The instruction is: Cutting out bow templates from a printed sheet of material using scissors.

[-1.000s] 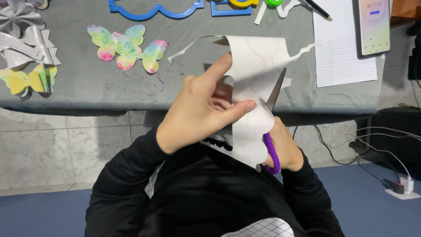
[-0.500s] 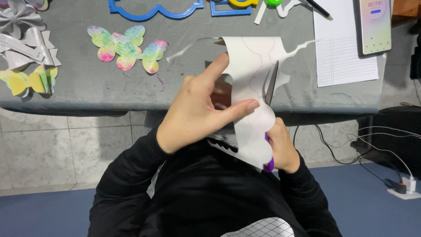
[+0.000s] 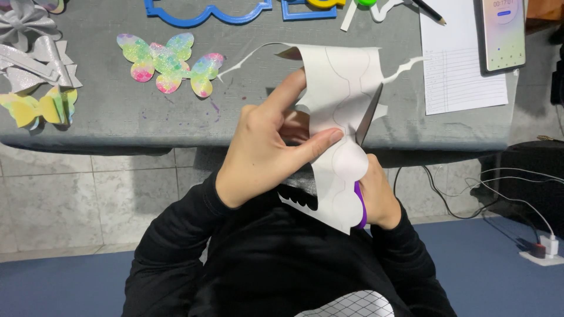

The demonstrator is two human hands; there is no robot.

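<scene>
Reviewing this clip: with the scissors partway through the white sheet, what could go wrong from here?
1. The left hand pinches the white sheet with its thumb tip close to the scissors blade; a nick seems possible.
2. The sheet is held in the air, off the grey table, so it may flex and the cut may wander off the pencilled curve.
3. Thin trailing strips may tear off.

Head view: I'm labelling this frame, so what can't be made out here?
- Right hand: mostly hidden behind the white paper sheet.
- Scissors: only a blade and a purple handle sliver show past the paper.
- Blue stencil: cut off by the top edge.
- Phone: top cut off.
</scene>
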